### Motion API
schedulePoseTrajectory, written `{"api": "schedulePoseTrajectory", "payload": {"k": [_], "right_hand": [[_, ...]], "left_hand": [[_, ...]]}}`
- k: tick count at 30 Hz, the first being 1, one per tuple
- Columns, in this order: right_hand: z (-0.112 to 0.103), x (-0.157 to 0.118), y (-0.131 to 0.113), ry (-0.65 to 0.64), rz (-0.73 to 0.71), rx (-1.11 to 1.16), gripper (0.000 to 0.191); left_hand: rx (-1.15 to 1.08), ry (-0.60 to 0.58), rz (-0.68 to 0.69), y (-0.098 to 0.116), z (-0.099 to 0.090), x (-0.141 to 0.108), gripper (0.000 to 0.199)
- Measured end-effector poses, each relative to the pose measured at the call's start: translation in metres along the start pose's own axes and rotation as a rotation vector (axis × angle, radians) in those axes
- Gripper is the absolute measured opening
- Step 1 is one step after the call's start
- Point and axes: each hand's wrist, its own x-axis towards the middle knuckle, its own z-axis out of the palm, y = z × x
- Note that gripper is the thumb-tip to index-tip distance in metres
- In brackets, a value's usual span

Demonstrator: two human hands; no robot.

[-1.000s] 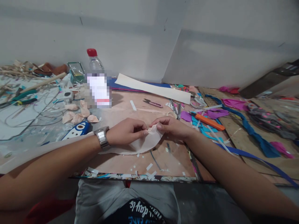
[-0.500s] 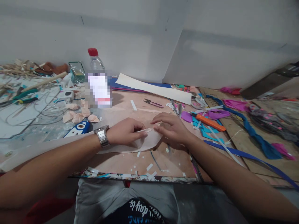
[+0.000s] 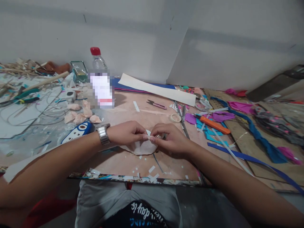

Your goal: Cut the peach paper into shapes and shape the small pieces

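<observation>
A long off-white strip of thin, paper-like material (image 3: 140, 147) runs from the lower left, beneath my left forearm, up to both hands. My left hand (image 3: 128, 133), with a metal watch at the wrist, pinches the strip's top edge between thumb and forefinger. My right hand (image 3: 169, 139) meets it there, thumb and bent forefinger closed on the same gathered edge. The strip bulges in a rounded fold below the fingertips. Just beyond my right hand lies a small ring of tape (image 3: 175, 118). Thread snips (image 3: 156, 104) rest farther back.
An orange utility knife (image 3: 213, 124) lies on the right among blue and purple scraps. Left stand a bottle with a red cap (image 3: 95, 51), a blue-and-white power strip (image 3: 78, 132) and peach folded pieces (image 3: 79, 117). A cream strip (image 3: 156, 90) lies near the wall.
My right hand has come left and closed on the strip's edge beside my left fingers. The strip has shifted left and now folds under the fingertips. The tape ring has come into view.
</observation>
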Motion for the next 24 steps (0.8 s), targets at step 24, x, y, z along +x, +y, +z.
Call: {"api": "schedulePoseTrajectory", "payload": {"k": [24], "right_hand": [[0.0079, 0.0018, 0.0051, 0.174, -0.009, -0.056, 0.017]], "left_hand": [[-0.003, 0.024, -0.06, 0.0002, 0.0008, 0.0004, 0.041]]}}
